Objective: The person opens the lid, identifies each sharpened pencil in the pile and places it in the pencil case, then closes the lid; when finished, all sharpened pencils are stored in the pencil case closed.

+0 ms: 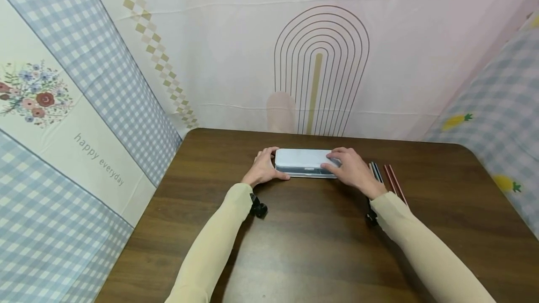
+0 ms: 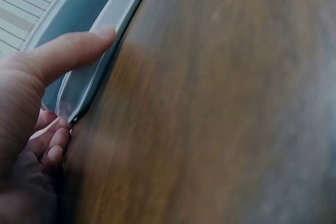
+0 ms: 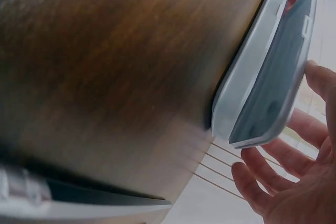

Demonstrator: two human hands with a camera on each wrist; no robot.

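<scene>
A long pencil case (image 1: 298, 157) with a white lid lies near the back of the table. Its lid stands partly raised along the front, with the grey-blue inner side showing in the right wrist view. My left hand (image 1: 262, 168) grips the left end of the base, thumb along the front edge and fingers round the far side. At the other end, my right hand (image 1: 353, 169) holds the lid (image 3: 278, 77), its thumb at the front edge and its other fingers spread over the top and end. What lies inside the case is hidden.
Just right of the right hand, several thin sticks like pencils lie on the table, dark ones (image 1: 377, 172) and reddish ones (image 1: 395, 182). The wooden table (image 1: 311, 247) ends at a patterned cloth (image 1: 236, 60) behind the case.
</scene>
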